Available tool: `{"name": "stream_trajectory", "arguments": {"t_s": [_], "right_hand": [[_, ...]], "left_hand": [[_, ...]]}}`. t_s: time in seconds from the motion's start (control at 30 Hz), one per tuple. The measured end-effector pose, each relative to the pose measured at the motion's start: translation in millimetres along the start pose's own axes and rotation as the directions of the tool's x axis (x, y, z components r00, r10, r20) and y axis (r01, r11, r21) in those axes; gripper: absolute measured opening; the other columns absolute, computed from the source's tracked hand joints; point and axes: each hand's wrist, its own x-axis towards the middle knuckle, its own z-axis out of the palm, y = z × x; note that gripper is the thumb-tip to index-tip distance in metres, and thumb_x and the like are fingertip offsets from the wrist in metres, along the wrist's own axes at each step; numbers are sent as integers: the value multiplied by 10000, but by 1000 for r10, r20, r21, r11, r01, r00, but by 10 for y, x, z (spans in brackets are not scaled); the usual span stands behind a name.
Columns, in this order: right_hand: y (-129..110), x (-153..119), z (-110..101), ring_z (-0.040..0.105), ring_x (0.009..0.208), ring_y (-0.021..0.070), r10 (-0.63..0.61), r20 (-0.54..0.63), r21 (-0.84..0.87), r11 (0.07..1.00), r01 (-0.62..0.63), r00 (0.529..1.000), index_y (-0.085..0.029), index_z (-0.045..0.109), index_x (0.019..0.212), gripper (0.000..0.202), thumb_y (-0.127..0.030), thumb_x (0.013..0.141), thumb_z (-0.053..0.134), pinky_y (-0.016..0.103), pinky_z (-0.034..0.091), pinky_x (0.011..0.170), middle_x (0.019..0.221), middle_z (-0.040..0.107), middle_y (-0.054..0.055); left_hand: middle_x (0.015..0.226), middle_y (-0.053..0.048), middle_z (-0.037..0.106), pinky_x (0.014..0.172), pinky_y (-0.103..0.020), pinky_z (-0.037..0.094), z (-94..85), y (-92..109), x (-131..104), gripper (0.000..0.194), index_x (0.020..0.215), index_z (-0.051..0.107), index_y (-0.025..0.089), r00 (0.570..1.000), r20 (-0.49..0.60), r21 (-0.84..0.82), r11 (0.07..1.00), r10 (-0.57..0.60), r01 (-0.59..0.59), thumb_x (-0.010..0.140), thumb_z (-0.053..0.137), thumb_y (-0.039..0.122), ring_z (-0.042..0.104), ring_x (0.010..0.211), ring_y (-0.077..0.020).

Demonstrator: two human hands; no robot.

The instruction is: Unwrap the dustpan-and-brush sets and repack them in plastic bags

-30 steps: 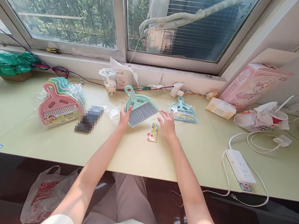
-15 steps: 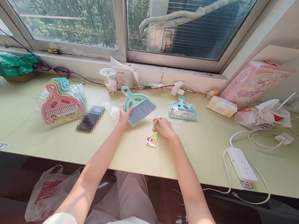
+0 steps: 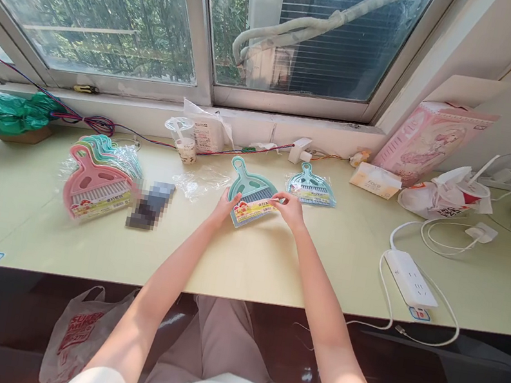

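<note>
My left hand [image 3: 225, 207] is closed on the left side of a mint-green dustpan and brush set [image 3: 250, 185], its handle pointing away from me and its grey bristles facing up. Across those bristles lies a yellow printed label card [image 3: 253, 209]. My right hand [image 3: 290, 210] pinches the card's right end between thumb and finger. Just behind the set, a crumpled clear plastic bag [image 3: 201, 182] rests on the table. A second set in clear wrap [image 3: 311, 186] lies beyond my right hand.
Wrapped dustpan sets, pink one [image 3: 98, 188] in front, are stacked at left beside a blurred phone [image 3: 151, 205]. A drink cup [image 3: 186, 146] stands near the window. At right are a power strip [image 3: 411, 280] with loose cables, a tissue pack [image 3: 375, 181] and a pink box [image 3: 433, 143].
My right hand has lifted the label card off the table and laid it across the bristles. My left hand has shifted right with the dustpan set, which is turned more upright.
</note>
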Motion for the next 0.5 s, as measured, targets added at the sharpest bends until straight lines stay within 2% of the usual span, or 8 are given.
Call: {"name": "stream_trajectory", "arguments": {"t_s": [0.13, 0.23, 0.3, 0.37, 0.4, 0.43, 0.47, 0.5], "right_hand": [[71, 19, -13, 528, 673, 157, 30, -62, -186, 982, -41, 998, -272, 709, 763, 142, -407, 723, 694, 278, 357, 619, 818, 684, -15], [71, -5, 19, 567, 760, 185, 5, -104, -250, 968, -31, 995, -273, 699, 792, 158, -424, 777, 657, 293, 398, 666, 854, 677, 2], [56, -35, 69, 584, 860, 209, -47, -185, -243, 970, 1, 982, -272, 692, 914, 221, -452, 800, 633, 316, 438, 728, 958, 664, 34], [40, -70, 150, 574, 1002, 229, -70, -331, -136, 990, 25, 941, -268, 615, 1152, 419, -494, 799, 626, 350, 467, 825, 1159, 612, 79], [35, -86, 203, 558, 1071, 233, -42, -386, -35, 999, 31, 922, -266, 536, 1265, 546, -514, 789, 631, 365, 473, 870, 1267, 560, 100], [31, -100, 262, 545, 1124, 232, 11, -391, 95, 995, 29, 920, -267, 455, 1342, 649, -529, 778, 638, 375, 479, 902, 1350, 504, 114], [30, -111, 326, 545, 1150, 229, 74, -330, 241, 970, 8, 941, -269, 406, 1374, 706, -537, 767, 647, 379, 488, 918, 1391, 475, 120], [32, -118, 390, 562, 1150, 227, 125, -204, 383, 923, -38, 971, -268, 407, 1367, 711, -540, 759, 655, 380, 503, 917, 1391, 484, 119]], "left_hand": [[1239, -109, 594, 1016, -444, 440, 66, 57, -57, 707, 1238, 489, 222, 998, 53, 38, 999, -18, 16, 687, 750, 580, 562, 1193, -286], [1192, -105, 605, 1000, -467, 452, 85, 85, -70, 778, 1213, 482, 204, 998, 57, 61, 998, -9, 5, 580, 862, 448, 580, 1149, -292], [1159, -99, 615, 987, -471, 462, 81, 79, -59, 761, 1184, 488, 199, 999, 33, 46, 999, 14, -16, 562, 875, 405, 592, 1118, -288], [1153, -95, 616, 987, -461, 465, 64, 64, -37, 741, 1174, 487, 205, 998, -27, 18, 998, 53, -52, 567, 871, 389, 594, 1112, -278], [1163, -94, 612, 991, -454, 464, 52, 57, -25, 735, 1180, 485, 209, 995, -64, 2, 997, 76, -76, 577, 865, 389, 591, 1118, -272], [1177, -94, 605, 997, -448, 462, 38, 54, -14, 731, 1191, 483, 213, 990, -99, -15, 995, 101, -103, 589, 856, 395, 588, 1126, -268], [1188, -96, 599, 999, -444, 462, 25, 55, -6, 731, 1204, 483, 215, 984, -128, -31, 991, 123, -128, 598, 848, 402, 587, 1130, -264], [1193, -97, 596, 997, -441, 465, 12, 61, -2, 738, 1218, 483, 215, 979, -148, -46, 988, 139, -147, 603, 843, 409, 588, 1130, -262]]}}
